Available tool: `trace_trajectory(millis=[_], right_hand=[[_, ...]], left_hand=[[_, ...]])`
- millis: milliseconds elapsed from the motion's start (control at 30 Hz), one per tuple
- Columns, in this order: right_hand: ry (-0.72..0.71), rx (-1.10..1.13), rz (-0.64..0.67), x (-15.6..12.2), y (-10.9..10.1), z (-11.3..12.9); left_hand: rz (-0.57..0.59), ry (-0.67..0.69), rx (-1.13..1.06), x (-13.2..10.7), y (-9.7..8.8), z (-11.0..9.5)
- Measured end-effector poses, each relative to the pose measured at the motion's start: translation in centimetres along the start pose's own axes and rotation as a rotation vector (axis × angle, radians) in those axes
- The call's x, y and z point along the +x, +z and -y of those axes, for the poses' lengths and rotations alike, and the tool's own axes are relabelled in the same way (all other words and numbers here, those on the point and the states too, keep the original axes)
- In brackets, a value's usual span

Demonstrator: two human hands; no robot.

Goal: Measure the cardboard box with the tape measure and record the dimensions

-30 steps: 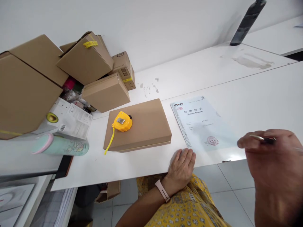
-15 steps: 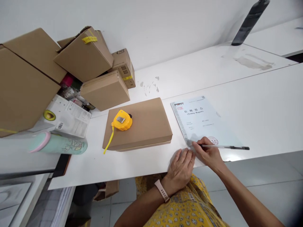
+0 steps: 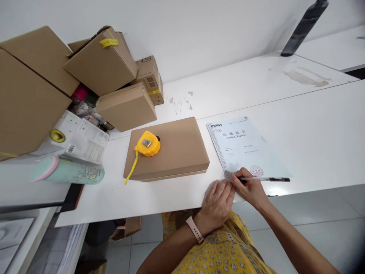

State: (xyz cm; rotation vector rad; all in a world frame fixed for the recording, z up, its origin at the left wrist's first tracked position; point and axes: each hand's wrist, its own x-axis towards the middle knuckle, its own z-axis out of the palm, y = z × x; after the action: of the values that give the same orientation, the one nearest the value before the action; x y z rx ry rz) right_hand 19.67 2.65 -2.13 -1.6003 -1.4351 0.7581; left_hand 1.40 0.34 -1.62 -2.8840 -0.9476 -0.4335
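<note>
A black-tipped pen with a clear barrel lies across my right hand, pinched between thumb and fingers. That hand rests over the lower left corner of a pale blue booklet headed "Testing Report". My left hand, with a pink band at its wrist, lies palm down on the table's front edge, fingers stretched out and against the right hand's fingertips. Left of the booklet sits a closed cardboard box, topped by a yellow tape measure with its strap hanging to the front.
Cardboard boxes are stacked at the back left. A mint tumbler lies on its side by a white carton with an avocado picture. A dark bottle stands at the back right of the white table.
The pen's far end has moved a little to the left, with a slight shift of my right hand. My left hand stays in place. The camera view has shifted slightly.
</note>
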Motion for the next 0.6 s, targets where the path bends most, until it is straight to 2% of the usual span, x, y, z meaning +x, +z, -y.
trace_trajectory(millis=[400, 600], right_hand=[[-0.042, -0.087, -0.002, 0.24, -0.10, 0.60], [-0.046, -0.051, 0.013, 0.18, 0.07, 0.39]], left_hand=[[-0.027, -0.009, -0.012, 0.07, -0.15, -0.04], [-0.026, -0.004, -0.016, 0.01, -0.11, -0.03]])
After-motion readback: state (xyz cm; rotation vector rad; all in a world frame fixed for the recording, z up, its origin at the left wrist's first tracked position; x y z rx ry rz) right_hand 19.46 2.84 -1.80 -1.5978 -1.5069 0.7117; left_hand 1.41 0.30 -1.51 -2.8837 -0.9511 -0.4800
